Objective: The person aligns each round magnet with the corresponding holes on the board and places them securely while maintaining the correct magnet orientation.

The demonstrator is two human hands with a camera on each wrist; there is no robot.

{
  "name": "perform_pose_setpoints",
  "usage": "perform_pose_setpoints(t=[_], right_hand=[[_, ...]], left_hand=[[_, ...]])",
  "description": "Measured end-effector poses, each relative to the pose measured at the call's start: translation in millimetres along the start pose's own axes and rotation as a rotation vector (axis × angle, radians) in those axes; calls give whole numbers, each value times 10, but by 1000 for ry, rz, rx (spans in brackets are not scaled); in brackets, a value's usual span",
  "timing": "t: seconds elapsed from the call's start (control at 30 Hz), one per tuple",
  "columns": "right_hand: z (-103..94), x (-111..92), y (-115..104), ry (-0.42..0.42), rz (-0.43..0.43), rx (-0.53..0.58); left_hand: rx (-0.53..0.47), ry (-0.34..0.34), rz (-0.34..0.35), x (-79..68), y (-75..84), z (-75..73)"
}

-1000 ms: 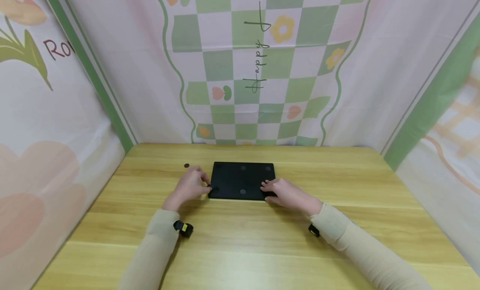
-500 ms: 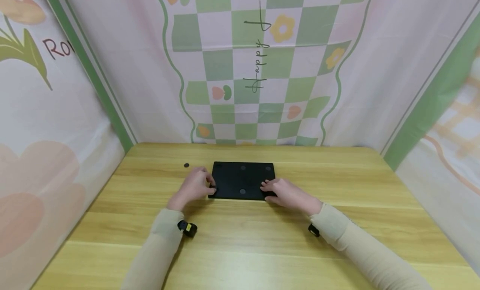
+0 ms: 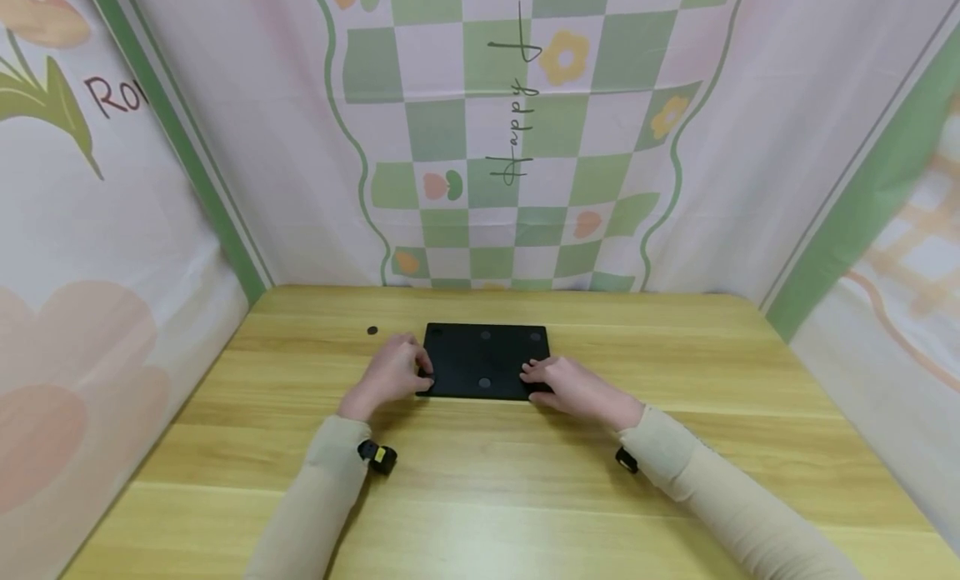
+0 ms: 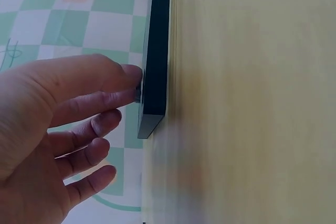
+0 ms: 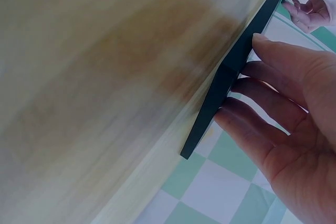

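Observation:
A flat black rectangular board (image 3: 461, 359) lies on the wooden table, with several small dark round spots on its upper face, one being the round spot (image 3: 485, 382) near the front edge. At the board's front left corner, my left hand (image 3: 390, 370) pinches a small dark disc (image 4: 138, 94) between thumb and index finger, right against the upper face. Its other fingers hang loosely curled beside the board. My right hand (image 3: 573, 388) rests on the front right corner, its fingertips pressing the upper face and its thumb (image 5: 260, 43) at the front edge.
A loose dark disc (image 3: 372, 330) lies on the table (image 3: 480, 480) left of the board. Behind the table hangs a green-and-white checked curtain (image 3: 491, 130). Patterned fabric (image 3: 97, 230) encloses the left side too. Each wrist carries a small black camera (image 3: 377, 457).
My left hand has shifted slightly right, from the board's left edge onto its front left corner. The right hand and the board stay in place.

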State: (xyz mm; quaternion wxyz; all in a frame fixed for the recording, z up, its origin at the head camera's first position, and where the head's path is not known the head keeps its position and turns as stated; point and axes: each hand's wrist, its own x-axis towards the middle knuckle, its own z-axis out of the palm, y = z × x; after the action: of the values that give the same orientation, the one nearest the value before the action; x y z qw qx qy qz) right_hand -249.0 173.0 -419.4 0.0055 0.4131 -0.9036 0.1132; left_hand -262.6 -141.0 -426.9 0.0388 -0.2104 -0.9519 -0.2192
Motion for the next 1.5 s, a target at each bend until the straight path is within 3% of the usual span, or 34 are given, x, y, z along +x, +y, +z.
perform_pose_setpoints(t=[1.07, 1.5], right_hand=[[-6, 1, -3, -8, 0, 2], [-11, -5, -9, -1, 8, 10]], left_hand=[[1, -10, 3, 10, -9, -25], [-81, 8, -92, -56, -209, -134]])
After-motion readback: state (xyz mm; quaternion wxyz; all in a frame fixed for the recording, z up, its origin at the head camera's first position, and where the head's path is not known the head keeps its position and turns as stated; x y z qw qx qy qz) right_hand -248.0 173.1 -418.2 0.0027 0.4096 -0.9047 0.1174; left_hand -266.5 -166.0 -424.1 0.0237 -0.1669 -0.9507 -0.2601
